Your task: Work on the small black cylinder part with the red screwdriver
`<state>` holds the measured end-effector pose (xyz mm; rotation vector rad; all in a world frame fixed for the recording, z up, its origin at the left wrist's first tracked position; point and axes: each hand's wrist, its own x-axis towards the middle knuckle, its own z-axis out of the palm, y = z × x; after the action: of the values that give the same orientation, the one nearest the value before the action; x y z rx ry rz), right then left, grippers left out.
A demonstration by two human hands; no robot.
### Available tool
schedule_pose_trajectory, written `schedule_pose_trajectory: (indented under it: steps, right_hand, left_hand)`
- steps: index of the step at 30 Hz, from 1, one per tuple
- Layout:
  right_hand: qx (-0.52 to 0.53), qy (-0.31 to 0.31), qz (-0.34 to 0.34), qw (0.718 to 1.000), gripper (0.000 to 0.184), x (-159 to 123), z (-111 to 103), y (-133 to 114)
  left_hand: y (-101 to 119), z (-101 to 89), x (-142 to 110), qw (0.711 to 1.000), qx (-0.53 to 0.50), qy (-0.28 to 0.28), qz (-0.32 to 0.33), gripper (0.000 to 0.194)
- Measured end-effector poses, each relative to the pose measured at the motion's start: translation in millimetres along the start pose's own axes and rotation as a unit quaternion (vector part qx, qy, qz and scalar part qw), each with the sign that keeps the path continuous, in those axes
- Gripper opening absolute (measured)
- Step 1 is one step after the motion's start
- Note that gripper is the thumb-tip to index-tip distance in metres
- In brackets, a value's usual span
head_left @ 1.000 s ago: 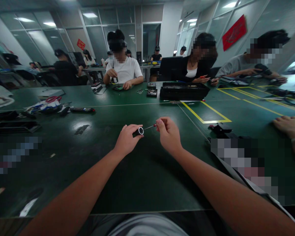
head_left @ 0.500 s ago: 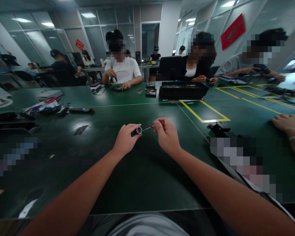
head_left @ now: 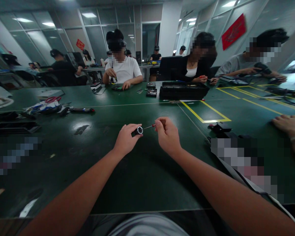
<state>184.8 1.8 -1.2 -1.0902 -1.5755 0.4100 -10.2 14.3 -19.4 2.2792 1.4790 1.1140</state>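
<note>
Tilting, perhaps, the black cylinder (head_left: 138, 131) at mid-frame looks darker inside than just before; fingers of the left hand (head_left: 126, 139) pinch it, those of the right hand (head_left: 168, 135) a thin tool (head_left: 153, 125): work likely continues.

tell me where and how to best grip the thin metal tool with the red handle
Likely by its red handle, from the right, where the right hand holds it: the slender shaft points left toward the pale-rimmed black cylinder.
</note>
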Motion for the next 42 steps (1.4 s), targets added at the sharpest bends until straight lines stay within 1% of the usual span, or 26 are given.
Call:
schedule_pose_trajectory:
  steps: [4,8,13,23,28,32,34,37,38,42]
  right_hand:
    - [-0.014,0.001,-0.009,1.000,0.017,-0.7,-1.3,-2.0]
    - [0.010,0.010,-0.007,1.000,0.018,-1.3,-2.5,-3.0]
    - [0.003,-0.005,-0.004,1.000,0.018,-1.0,-2.9,-3.1]
    - [0.023,-0.002,0.007,1.000,0.018,-1.5,-1.7,-3.3]
    - [0.032,-0.023,0.031,0.999,0.024,-0.1,-2.0,-2.4]
    - [0.056,-0.041,0.037,0.997,0.014,1.0,-2.3,-0.5]
    - [0.064,-0.052,0.042,0.996,0.014,1.4,-2.1,-0.1]
    - [0.040,-0.042,0.050,0.997,0.028,1.8,-2.0,-0.9]
    - [0.027,-0.035,0.049,0.998,0.029,1.7,-2.1,-1.4]
    - [0.006,-0.033,0.030,0.999,0.021,0.9,-1.9,-2.2]
  left_hand:
    - [1.3,-1.0,0.6,1.000,0.005,-0.003,-0.003,0.043]
    - [2.1,-0.7,0.5,1.000,0.010,-0.007,-0.001,0.042]
    - [1.2,-0.4,-0.2,1.000,0.005,-0.012,0.007,0.042]
    - [2.3,-0.3,0.3,1.000,0.003,-0.011,0.003,0.044]
    - [2.7,0.0,0.2,1.000,0.005,-0.019,0.001,0.044]
    - [0.8,-0.9,0.1,1.000,0.013,-0.022,0.000,0.043]
    - [-0.4,-1.0,0.1,1.000,0.016,-0.024,-0.001,0.043]
    - [-1.4,0.0,-0.2,0.999,0.015,-0.035,0.002,0.044]
    - [-1.6,0.5,-0.2,0.999,0.015,-0.040,0.001,0.044]
    - [-2.3,1.3,-0.1,0.999,0.014,-0.042,-0.004,0.043]
